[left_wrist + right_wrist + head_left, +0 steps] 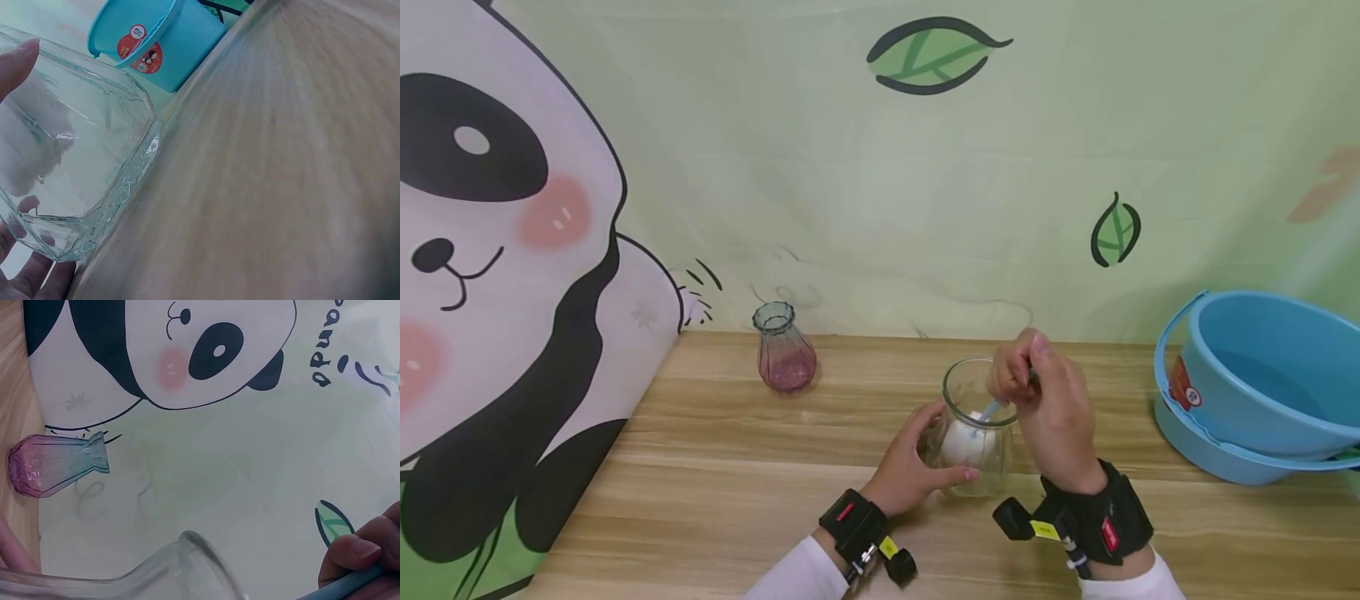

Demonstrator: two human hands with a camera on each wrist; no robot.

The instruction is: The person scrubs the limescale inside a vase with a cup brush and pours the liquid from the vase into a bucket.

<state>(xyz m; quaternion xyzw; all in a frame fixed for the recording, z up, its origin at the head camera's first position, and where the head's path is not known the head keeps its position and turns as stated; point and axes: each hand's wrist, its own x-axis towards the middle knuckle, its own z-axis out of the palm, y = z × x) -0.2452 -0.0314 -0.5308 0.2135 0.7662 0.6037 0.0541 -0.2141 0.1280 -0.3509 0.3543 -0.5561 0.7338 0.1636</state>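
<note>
Clear glass forms the jar (994,477) between the person's two hands, its mouth facing up, right of the middle of the wood-grained counter (700,500). The left hand (916,460) has its grip curled around the jar's side, thumb on the near face. Above the rim, the right hand (1051,400) is closed around a light blue handle (347,585), which slants down through the mouth to a bulky white head (967,443) inside the jar. Whether that head presses against the glass cannot be told. A ribbed glass vase (786,360), pink below and teal at the neck, stands well apart to the left. A blue bucket (1247,408) stands at the far right, and a printed panda (475,242) covers the left of the backdrop (820,167).
</note>
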